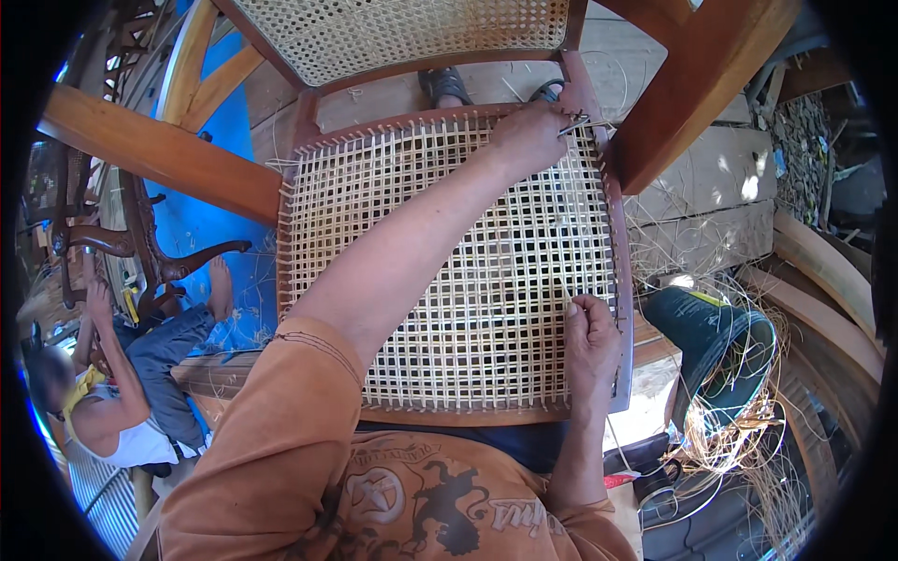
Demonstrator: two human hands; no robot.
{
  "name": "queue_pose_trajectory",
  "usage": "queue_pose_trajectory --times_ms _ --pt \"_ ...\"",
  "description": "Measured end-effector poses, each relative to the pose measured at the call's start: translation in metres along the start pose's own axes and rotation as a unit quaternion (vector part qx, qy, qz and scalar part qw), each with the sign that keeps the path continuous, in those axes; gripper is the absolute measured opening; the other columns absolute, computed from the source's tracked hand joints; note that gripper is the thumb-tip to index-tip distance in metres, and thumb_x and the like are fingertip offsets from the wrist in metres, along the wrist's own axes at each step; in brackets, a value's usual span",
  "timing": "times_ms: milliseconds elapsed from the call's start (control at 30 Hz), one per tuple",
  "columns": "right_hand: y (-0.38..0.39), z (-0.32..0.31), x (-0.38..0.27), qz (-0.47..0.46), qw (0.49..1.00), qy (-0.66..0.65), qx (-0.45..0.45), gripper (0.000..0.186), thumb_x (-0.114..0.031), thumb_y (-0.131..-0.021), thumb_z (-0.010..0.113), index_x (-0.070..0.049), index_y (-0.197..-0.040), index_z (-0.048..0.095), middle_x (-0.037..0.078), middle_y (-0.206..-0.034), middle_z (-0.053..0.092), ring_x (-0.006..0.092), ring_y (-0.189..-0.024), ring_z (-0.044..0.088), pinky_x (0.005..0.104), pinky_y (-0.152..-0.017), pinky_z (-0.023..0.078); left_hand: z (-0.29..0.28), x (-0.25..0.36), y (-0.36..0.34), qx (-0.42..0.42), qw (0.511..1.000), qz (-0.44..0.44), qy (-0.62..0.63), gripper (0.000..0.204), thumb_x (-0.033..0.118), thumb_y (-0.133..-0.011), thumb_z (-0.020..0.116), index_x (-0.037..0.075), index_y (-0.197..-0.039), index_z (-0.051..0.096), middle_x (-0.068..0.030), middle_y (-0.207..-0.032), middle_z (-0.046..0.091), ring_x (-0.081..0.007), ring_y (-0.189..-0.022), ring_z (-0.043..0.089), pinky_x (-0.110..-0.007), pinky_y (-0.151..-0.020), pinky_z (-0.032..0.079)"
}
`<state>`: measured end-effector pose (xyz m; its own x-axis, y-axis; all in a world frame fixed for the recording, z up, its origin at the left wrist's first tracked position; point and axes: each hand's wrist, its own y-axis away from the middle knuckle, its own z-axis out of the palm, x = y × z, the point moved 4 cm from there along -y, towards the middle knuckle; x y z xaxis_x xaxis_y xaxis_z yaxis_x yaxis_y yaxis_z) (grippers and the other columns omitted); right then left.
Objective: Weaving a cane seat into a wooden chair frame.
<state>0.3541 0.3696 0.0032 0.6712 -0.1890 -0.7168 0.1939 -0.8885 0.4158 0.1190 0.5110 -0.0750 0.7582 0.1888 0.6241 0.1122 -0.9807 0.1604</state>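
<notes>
A wooden chair frame with a half-woven cane seat (449,271) lies before me. My left hand (535,136) reaches across to the seat's far right corner and pinches a thin metal tool (575,122) at the frame edge. My right hand (592,341) rests on the seat's near right side, fingers closed on a pale cane strand (565,292) that runs up through the weave. The finished woven chair back (402,33) stands beyond the seat.
A dark green bucket (725,346) with loose cane strands lies at the right. Another person (131,393) sits on the floor at the left beside carved wooden furniture (140,243). Wooden beams (159,154) cross the upper left, planks lie on the right.
</notes>
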Motion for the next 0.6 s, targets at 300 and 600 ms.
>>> queue_pose_trajectory --times_ms 300,600 --pt "-0.001 0.0008 -0.0021 0.005 1.0 0.0 0.006 0.015 -0.015 -0.095 0.058 -0.001 -0.098 0.064 0.012 -0.07 0.06 0.0159 -0.059 0.054 0.0322 -0.058 0.046 0.0065 0.0035 0.0063 0.02 1.0 -0.001 -0.015 0.039 0.014 -0.084 0.053 0.011 -0.12 0.067 -0.0167 -0.136 0.053 -0.0333 -0.121 0.056 -0.042 -0.105 0.044" --pt "-0.0014 0.0007 0.0001 0.005 1.0 -0.005 0.007 0.015 -0.015 -0.095 0.058 -0.001 -0.098 0.064 0.013 -0.071 0.06 0.016 -0.059 0.055 0.0319 -0.057 0.046 0.0069 0.006 0.0078 0.021 1.0 -0.01 -0.019 0.04 0.013 -0.084 0.052 0.01 -0.122 0.065 -0.0157 -0.138 0.052 -0.0319 -0.124 0.054 -0.042 -0.106 0.043"
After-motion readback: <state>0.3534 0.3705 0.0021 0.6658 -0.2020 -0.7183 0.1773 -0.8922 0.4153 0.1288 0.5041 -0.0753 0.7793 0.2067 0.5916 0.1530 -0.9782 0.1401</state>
